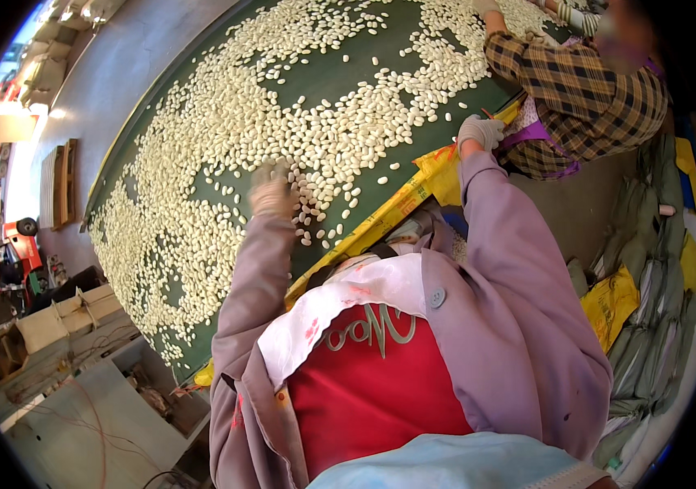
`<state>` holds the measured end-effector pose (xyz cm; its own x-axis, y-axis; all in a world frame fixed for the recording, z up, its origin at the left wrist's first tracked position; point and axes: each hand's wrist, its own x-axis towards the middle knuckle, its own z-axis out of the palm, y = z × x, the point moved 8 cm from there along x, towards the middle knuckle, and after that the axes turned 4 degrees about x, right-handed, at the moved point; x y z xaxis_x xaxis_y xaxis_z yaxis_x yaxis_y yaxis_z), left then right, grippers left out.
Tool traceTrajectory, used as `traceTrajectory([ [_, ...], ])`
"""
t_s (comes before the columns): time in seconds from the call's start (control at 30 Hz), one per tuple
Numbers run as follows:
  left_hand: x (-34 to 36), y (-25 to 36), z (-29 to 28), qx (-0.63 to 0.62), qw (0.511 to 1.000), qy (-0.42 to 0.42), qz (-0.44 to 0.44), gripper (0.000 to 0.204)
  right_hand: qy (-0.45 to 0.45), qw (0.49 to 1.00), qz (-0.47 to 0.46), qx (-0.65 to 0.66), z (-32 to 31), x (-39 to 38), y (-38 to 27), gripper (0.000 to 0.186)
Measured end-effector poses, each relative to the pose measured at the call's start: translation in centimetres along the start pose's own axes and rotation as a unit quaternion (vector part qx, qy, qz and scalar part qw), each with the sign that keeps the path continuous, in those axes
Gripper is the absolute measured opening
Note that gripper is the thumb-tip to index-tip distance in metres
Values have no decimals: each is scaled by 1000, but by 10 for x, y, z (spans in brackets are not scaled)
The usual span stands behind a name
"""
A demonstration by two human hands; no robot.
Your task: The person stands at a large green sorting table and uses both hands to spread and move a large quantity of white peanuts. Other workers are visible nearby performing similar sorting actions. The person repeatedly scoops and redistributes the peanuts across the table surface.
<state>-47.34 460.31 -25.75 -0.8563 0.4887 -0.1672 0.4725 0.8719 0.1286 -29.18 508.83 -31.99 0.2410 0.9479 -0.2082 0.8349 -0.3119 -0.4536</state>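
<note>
White beans (234, 122) lie thickly over a green belt-like table surface (315, 81), with bare green patches between them. My left hand (273, 189), in a pale glove, reaches in among the beans near the close edge. Motion blurs its fingers, so their grip does not show. Further right, my right hand (481, 133), gloved too, rests at the yellow-wrapped table edge (393, 216). Its fingers look curled in; whatever they hold, if anything, is hidden.
At the upper right a co-worker in a checked sleeve (564, 77) reaches over the beans. Green sacks (649, 269) and a yellow bag (611, 306) lie at the right. Left of the table are metal boxes with wires (95, 416), a pallet (59, 186) and a red machine (24, 248).
</note>
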Motion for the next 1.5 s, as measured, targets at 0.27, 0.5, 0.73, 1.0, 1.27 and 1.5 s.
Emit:
traceTrajectory([
  [0.27, 43, 133, 13, 97, 983, -136, 73, 56, 32, 999, -12, -31, -2, 30, -4, 61],
  [0.5, 87, 65, -1, 36, 998, 48, -25, 43, 10, 999, -19, -24, -2, 41, -16, 66],
  [0.73, 101, 169, 15, 74, 993, -50, 79, 82, 34, 998, -31, -37, -2, 60, -24, 69],
  [1.0, 125, 174, -4, 90, 974, -205, 19, 96, 30, 998, -25, -39, -8, 77, -34, 62],
  [1.27, 152, 177, 31, 114, 962, -247, -11, 93, 33, 999, -8, -42, -3, 102, -38, 59],
  [1.5, 178, 159, 82, 128, 953, -265, -79, 47, 23, 998, -25, -48, -1, 118, -47, 59],
])
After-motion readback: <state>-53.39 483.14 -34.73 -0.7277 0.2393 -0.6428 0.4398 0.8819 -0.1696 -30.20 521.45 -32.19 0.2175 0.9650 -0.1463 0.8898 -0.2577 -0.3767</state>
